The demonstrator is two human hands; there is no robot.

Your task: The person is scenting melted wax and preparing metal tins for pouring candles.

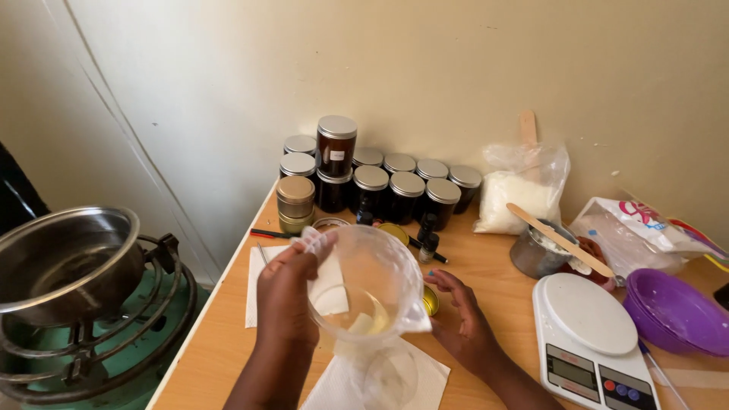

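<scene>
Tilting toward the lower centre of the frame, a clear plastic jug (370,285) is gripped at its rim and handle by the left hand (287,292), fingers wrapped around it with a folded bit of white tissue (328,285) pinched against the wall. A pale yellowish liquid pools in its low side, above a small clear container (391,373) standing on a white paper napkin (334,387) at the bottom centre. The right hand (458,315) hovers just beside the jug, fingers loosely spread, holding nothing. The spout looks wide against that container's mouth, so a quick tip could send liquid over the napkin and the wooden table (220,342); the tissue could also let the grip slip. A white kitchen scale (588,326) sits at lower right, a purple bowl (676,311) beyond it. At left, a steel pot (61,258) rests on a gas burner (99,334). Farther back, dark jars with silver lids (380,182) cluster against the wall, with a bag of white flakes (520,193) to their right.
</scene>
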